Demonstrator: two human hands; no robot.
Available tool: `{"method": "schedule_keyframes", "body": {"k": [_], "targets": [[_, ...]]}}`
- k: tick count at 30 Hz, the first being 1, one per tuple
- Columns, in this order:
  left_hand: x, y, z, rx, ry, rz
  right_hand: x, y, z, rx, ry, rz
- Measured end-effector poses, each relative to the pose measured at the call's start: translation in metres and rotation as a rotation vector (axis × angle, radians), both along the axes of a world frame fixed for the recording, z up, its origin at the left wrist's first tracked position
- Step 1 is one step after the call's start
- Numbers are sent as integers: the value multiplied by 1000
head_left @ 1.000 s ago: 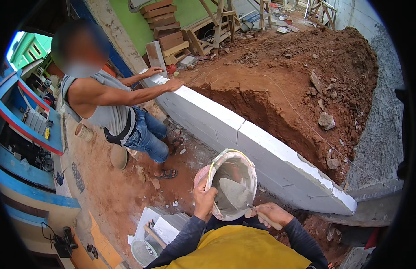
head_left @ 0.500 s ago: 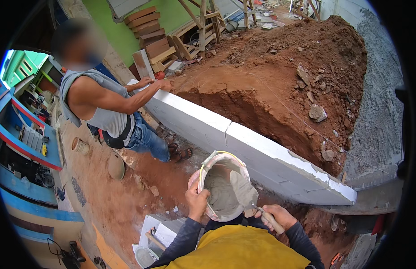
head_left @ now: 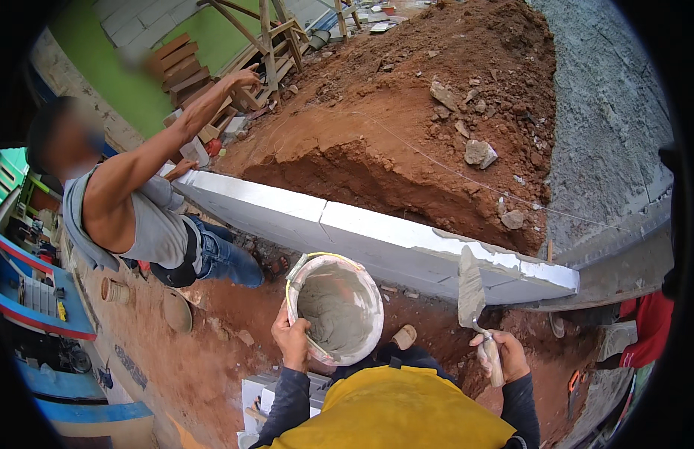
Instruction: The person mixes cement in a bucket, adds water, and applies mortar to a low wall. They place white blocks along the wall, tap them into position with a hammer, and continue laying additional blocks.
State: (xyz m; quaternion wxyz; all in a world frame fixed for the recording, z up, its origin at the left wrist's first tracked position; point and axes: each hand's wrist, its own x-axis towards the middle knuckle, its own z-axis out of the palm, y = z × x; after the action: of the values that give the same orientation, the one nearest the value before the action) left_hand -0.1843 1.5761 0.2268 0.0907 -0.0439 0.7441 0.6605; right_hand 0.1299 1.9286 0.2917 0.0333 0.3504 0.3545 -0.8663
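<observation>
My left hand (head_left: 291,341) grips the left side of a round bucket (head_left: 371,317), its thumb over the rim. Inside lies wet grey mortar (head_left: 328,307). To the right, my right hand (head_left: 509,355) is wrapped round the wooden handle of a trowel (head_left: 471,288). The trowel's blade points up and away, smeared with mortar, apart from the bucket. Just beyond it runs a low wall of white blocks (head_left: 347,218), with grey mortar patches on the right part of its top.
A co-worker (head_left: 130,202) stands at the left, one hand on the wall and one arm stretched out. Behind the wall rises a red soil heap (head_left: 407,127), crossed by a thin string. Another person in red (head_left: 653,322) stands at the right edge. Stacked bricks (head_left: 181,67) stand far back.
My right hand has moved the trowel out of the bucket, to the right toward the wall. The co-worker has raised an arm and stretched it out. My view has shifted right.
</observation>
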Motion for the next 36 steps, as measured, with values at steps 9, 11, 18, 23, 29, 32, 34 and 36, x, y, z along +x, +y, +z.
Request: {"method": "schedule_keyframes", "body": {"k": [9, 11, 18, 23, 29, 32, 34, 36], "targets": [[0, 7, 8, -37, 114, 24, 22, 16, 0, -19, 22, -97], [1, 8, 10, -34, 110, 49, 20, 20, 3, -35, 32, -87], [-2, 2, 7, -43, 94, 14, 33, 35, 16, -54, 120, -167], [-10, -1, 1, -143, 92, 17, 91, 64, 29, 133, 57, -357], [-20, -12, -14, -329, 100, -30, 146, 110, 21, 1268, -734, -194], [-21, -15, -19, -302, 82, -39, 161, 125, 0, 1487, -923, -119], [-16, -14, -14, -276, 83, -59, 170, 132, -14, 1580, -985, -131], [-10, -6, -1, -231, 78, -61, 178, 138, -27, 1663, -1023, -129]]}}
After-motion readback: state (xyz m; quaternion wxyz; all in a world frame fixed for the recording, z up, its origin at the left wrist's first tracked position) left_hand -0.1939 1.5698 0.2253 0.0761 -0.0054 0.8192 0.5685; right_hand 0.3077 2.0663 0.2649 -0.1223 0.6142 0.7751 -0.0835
